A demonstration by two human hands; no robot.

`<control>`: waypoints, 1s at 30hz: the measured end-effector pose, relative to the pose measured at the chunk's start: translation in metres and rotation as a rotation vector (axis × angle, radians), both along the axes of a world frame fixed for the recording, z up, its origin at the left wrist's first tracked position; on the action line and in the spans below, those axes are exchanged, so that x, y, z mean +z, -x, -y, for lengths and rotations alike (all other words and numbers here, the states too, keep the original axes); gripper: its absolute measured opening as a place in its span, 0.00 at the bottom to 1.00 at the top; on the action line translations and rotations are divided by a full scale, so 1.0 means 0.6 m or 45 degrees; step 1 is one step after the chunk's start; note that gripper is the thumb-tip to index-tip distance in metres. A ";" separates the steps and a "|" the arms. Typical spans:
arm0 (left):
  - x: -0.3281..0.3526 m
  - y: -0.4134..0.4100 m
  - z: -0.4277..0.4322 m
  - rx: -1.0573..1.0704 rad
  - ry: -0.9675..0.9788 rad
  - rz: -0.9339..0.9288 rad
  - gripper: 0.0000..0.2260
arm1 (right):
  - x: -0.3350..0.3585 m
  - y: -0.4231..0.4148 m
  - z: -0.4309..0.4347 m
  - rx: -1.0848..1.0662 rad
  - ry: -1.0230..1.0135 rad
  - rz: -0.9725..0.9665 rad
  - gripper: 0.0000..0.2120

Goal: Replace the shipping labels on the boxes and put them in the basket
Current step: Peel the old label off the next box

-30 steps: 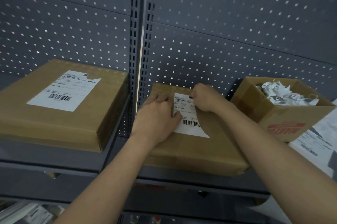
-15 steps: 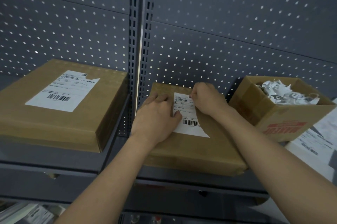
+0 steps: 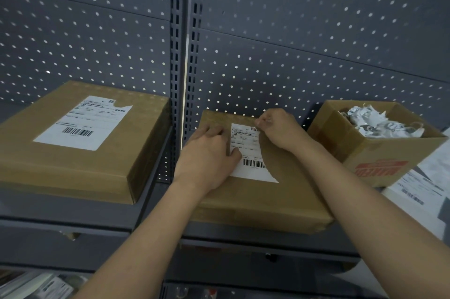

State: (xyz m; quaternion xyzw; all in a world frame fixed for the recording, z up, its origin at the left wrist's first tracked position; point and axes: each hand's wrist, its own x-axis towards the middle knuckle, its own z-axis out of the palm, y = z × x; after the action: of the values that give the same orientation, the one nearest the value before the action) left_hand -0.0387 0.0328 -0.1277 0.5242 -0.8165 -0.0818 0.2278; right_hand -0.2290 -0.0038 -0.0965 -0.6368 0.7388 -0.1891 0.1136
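Looks like the peeling stage. The cardboard box (image 3: pixel 255 201) sits on the shelf (image 3: pixel 243 241), with the left grip (image 3: pixel 207 155) spread flat to pin it. The right grip (image 3: pixel 280 128) pinches the shipping label (image 3: pixel 253 169) by its top right corner. Next move probably wants a slow, low pull so it doesn't tear.

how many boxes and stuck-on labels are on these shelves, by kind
closed boxes: 2, the left box and the middle box
open boxes: 1, the open box with crumpled paper
labels stuck on boxes: 2, the left label and the middle label
total: 5
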 end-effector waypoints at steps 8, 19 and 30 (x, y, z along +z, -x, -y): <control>-0.003 0.001 0.003 -0.009 0.018 -0.007 0.21 | -0.007 -0.035 -0.015 0.066 0.163 -0.349 0.07; -0.003 0.002 0.003 -0.006 0.014 0.001 0.21 | -0.015 -0.028 -0.019 0.069 0.150 -0.396 0.08; 0.001 0.001 0.000 -0.009 -0.005 -0.022 0.21 | -0.022 0.004 -0.016 0.134 0.190 0.063 0.12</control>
State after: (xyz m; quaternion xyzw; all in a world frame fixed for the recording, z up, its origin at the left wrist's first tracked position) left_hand -0.0391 0.0327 -0.1269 0.5209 -0.8162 -0.0887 0.2336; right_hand -0.2314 0.0056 -0.1096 -0.6765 0.6852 -0.2533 0.0938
